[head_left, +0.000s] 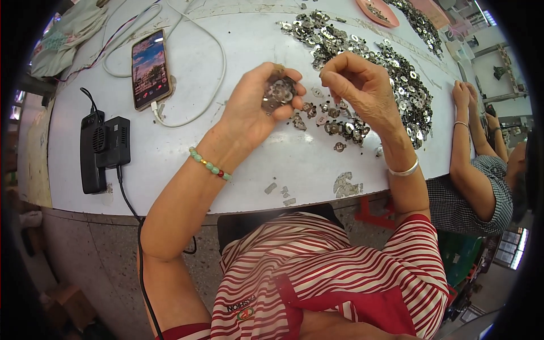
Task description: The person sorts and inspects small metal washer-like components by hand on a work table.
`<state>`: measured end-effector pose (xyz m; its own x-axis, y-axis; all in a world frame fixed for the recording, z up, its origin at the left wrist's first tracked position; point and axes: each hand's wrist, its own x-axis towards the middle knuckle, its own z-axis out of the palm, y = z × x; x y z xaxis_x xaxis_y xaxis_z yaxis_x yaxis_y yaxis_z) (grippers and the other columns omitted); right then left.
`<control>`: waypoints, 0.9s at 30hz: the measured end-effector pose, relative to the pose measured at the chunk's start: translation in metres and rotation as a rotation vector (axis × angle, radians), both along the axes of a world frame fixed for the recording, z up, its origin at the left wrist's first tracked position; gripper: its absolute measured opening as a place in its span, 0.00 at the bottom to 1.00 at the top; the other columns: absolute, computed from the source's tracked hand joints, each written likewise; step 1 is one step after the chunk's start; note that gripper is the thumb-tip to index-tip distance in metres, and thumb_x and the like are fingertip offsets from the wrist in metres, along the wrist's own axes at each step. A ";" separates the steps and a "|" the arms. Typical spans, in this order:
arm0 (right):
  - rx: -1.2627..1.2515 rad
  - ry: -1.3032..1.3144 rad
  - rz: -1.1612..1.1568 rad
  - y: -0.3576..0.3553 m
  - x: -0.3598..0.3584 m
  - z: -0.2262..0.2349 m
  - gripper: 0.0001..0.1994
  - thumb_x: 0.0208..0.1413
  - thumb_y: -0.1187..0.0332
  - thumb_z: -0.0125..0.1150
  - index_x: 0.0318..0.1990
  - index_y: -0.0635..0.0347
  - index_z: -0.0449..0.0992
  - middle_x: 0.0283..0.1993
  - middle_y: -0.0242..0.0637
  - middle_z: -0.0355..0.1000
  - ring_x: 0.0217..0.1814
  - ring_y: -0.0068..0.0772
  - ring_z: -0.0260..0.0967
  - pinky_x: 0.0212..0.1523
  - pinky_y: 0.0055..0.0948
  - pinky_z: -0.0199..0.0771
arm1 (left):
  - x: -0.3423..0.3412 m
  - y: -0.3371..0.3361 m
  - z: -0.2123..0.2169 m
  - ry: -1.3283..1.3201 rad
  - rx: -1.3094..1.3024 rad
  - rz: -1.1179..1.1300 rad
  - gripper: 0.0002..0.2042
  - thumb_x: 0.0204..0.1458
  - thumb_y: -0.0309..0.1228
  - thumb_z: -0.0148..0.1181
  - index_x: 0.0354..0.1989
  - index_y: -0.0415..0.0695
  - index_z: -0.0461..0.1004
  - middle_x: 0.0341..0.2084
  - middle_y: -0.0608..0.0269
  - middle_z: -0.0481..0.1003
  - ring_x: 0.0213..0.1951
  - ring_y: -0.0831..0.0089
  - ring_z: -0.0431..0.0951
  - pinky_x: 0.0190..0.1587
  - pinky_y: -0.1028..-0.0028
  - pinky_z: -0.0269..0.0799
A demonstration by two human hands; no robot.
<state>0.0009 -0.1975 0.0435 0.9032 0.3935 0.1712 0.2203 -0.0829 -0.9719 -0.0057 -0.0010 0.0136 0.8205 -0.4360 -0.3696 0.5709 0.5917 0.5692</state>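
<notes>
Head view is showing the left hand (258, 99) curling shut around a cluster of small metal parts (279, 92) at frame centre, while the right hand (360, 85), fingertips pinched with contents unclear, is hovering just right of it, over loose parts (340, 122) on the desk (187, 164).

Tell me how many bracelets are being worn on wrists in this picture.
3: a green bead bracelet on the person's left wrist, a silver bangle on their right, and a thin bangle on the co-worker's wrist. More may be hidden.
</notes>
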 end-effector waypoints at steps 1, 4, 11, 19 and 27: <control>-0.218 -0.092 0.001 -0.003 0.001 0.002 0.06 0.54 0.71 0.60 0.32 0.66 0.75 0.25 0.28 0.71 0.24 0.17 0.66 0.26 0.18 0.67 | 0.002 0.003 0.000 -0.002 -0.024 0.028 0.13 0.57 0.34 0.45 0.32 0.36 0.70 0.25 0.53 0.72 0.23 0.68 0.73 0.13 0.83 0.60; -0.641 -0.231 0.131 -0.005 0.004 0.005 0.06 0.49 0.72 0.61 0.32 0.65 0.74 0.25 0.32 0.69 0.25 0.20 0.65 0.28 0.21 0.66 | 0.002 0.009 -0.002 -0.036 -0.028 0.072 0.11 0.56 0.34 0.47 0.30 0.38 0.71 0.25 0.55 0.72 0.23 0.69 0.73 0.13 0.83 0.59; -0.794 -0.313 0.104 0.004 -0.013 0.003 0.10 0.43 0.69 0.66 0.30 0.63 0.71 0.19 0.38 0.67 0.20 0.34 0.66 0.24 0.31 0.65 | 0.000 -0.002 -0.008 0.040 -0.055 0.062 0.12 0.55 0.34 0.44 0.29 0.38 0.70 0.22 0.55 0.73 0.18 0.71 0.72 0.11 0.80 0.58; -0.795 -0.431 0.079 0.010 -0.012 -0.006 0.06 0.46 0.77 0.60 0.28 0.65 0.68 0.25 0.43 0.69 0.26 0.46 0.69 0.28 0.38 0.67 | -0.002 0.001 -0.003 0.050 -0.076 0.086 0.12 0.55 0.33 0.42 0.29 0.38 0.70 0.21 0.55 0.73 0.18 0.71 0.72 0.12 0.80 0.57; -0.821 -0.415 0.060 0.013 -0.012 -0.006 0.05 0.47 0.78 0.58 0.28 0.65 0.67 0.24 0.44 0.68 0.26 0.47 0.69 0.28 0.38 0.67 | -0.002 0.001 -0.007 0.042 -0.070 0.069 0.12 0.54 0.33 0.43 0.29 0.38 0.70 0.21 0.54 0.73 0.18 0.70 0.72 0.13 0.79 0.58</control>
